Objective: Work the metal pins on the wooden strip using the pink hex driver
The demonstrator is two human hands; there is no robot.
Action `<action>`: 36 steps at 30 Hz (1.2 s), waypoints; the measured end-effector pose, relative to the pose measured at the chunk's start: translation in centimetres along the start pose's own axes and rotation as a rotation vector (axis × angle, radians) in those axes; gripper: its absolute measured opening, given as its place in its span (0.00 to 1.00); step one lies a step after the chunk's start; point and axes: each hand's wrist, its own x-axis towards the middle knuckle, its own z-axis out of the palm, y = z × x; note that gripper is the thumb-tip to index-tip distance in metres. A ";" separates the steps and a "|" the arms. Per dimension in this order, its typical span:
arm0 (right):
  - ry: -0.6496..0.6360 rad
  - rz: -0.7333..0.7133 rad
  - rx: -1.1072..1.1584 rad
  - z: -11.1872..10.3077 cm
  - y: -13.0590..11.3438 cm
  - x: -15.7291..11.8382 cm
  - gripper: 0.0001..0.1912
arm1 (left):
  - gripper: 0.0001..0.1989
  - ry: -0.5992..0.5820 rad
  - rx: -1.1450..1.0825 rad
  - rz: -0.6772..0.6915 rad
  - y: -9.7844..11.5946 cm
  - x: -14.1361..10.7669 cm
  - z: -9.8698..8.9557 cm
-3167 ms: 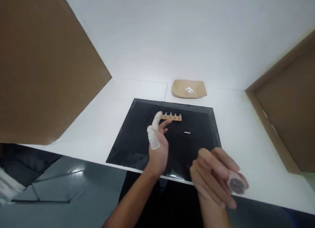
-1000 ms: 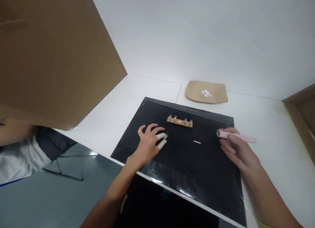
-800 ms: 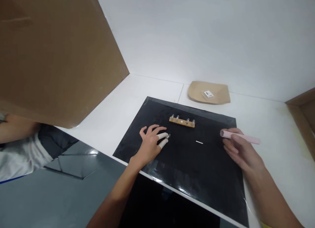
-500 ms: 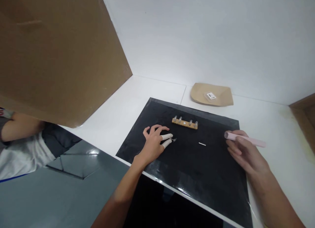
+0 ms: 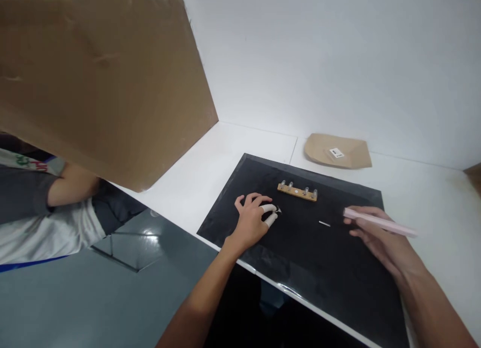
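Note:
My left hand (image 5: 252, 221) rests over the black mat (image 5: 308, 257), with white finger cots on its thumb and index finger. Those two fingertips pinch a small dark, shiny piece (image 5: 278, 210) whose kind I cannot make out. Held in my right hand (image 5: 387, 245) is a pale pink pen-shaped tool (image 5: 381, 221), its near end pointing left over the mat. A thin silver pin (image 5: 324, 223) lies on the mat between the hands. Behind it is a wooden strip (image 5: 296, 192) bearing several small clear-capped pieces and a white dot.
A brown paper piece (image 5: 355, 155) with a small labelled packet (image 5: 336, 153) lies at the back of the white table (image 5: 240, 137). A large cardboard panel (image 5: 124, 87) stands on the left. Beyond it sits another person, whose arm (image 5: 73, 185) shows.
The view has shifted, so the scene appears further right. Against the mat, my right hand with the pink tool has moved left, nearer the pin. My left hand keeps its pinch.

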 end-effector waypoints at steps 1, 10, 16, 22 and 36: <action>-0.009 -0.008 -0.006 0.1 0.1 -0.1 0.24 | 0.04 0.003 0.004 0.004 0.0 -0.1 0.1; -0.088 -0.030 0.008 0.4 0.6 -0.5 0.19 | 0.06 0.071 0.040 0.002 0.0 -0.7 0.2; -0.089 -0.018 0.001 0.9 0.3 -1.1 0.19 | 0.06 0.121 0.053 -0.008 0.1 -1.0 0.3; -0.097 -0.030 -0.049 0.9 0.6 -0.7 0.23 | 0.07 0.158 0.006 -0.026 0.1 -1.2 0.2; 0.000 -0.512 -0.260 6.8 -3.1 -8.9 0.07 | 0.05 0.109 -0.677 0.072 5.9 -0.4 -2.2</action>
